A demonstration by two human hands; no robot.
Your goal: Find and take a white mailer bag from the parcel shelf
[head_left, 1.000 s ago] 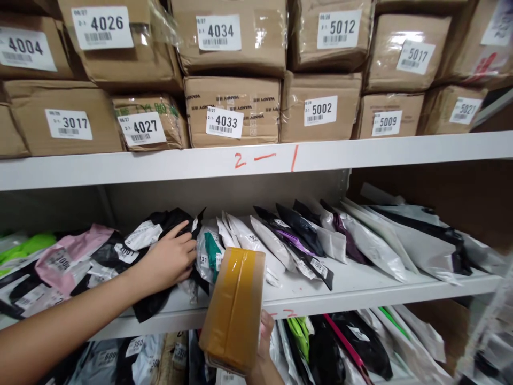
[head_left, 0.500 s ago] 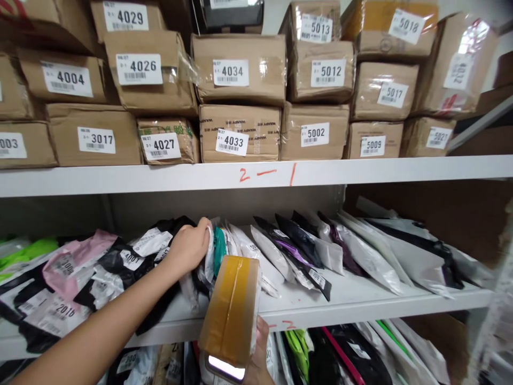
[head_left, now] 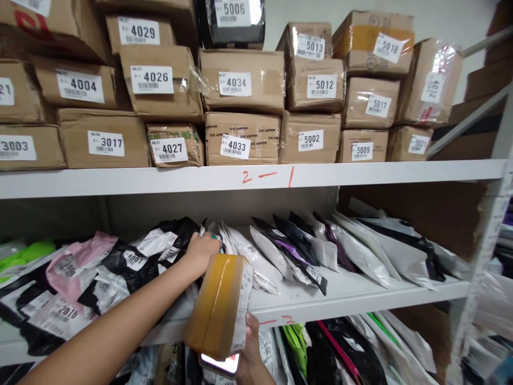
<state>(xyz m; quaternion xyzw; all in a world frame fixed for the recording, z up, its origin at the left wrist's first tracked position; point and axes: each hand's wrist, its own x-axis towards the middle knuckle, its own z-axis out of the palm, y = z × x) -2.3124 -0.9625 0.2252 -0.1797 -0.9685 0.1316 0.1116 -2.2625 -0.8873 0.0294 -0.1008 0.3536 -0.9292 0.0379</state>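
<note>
My left hand (head_left: 204, 249) reaches into the middle shelf with its fingers curled over the top of an upright plastic mailing bag. The fingertips are partly hidden, and a bit of teal shows beside them. Close in front, my right hand (head_left: 253, 342) grips a cardboard box (head_left: 214, 307) with a yellow-brown tape strip and a white label on its side. A phone (head_left: 224, 363) with a lit screen sticks out under the box's near end, apparently in the same hand. White mailing bags (head_left: 250, 248) lean just right of my left hand.
Numbered cardboard boxes (head_left: 240, 80) are stacked on the upper shelf (head_left: 192, 179). Black and pink bags (head_left: 68, 267) lie at the left of the middle shelf (head_left: 340, 299), with leaning parcels at the right. More bags (head_left: 340, 347) stand below. A metal post (head_left: 483, 256) bounds the right side.
My left hand has lowered slightly and turned over the bag tops, covering most of the teal bag. The box and phone have shifted left, showing more of the box's labelled side. The view has moved slightly.
</note>
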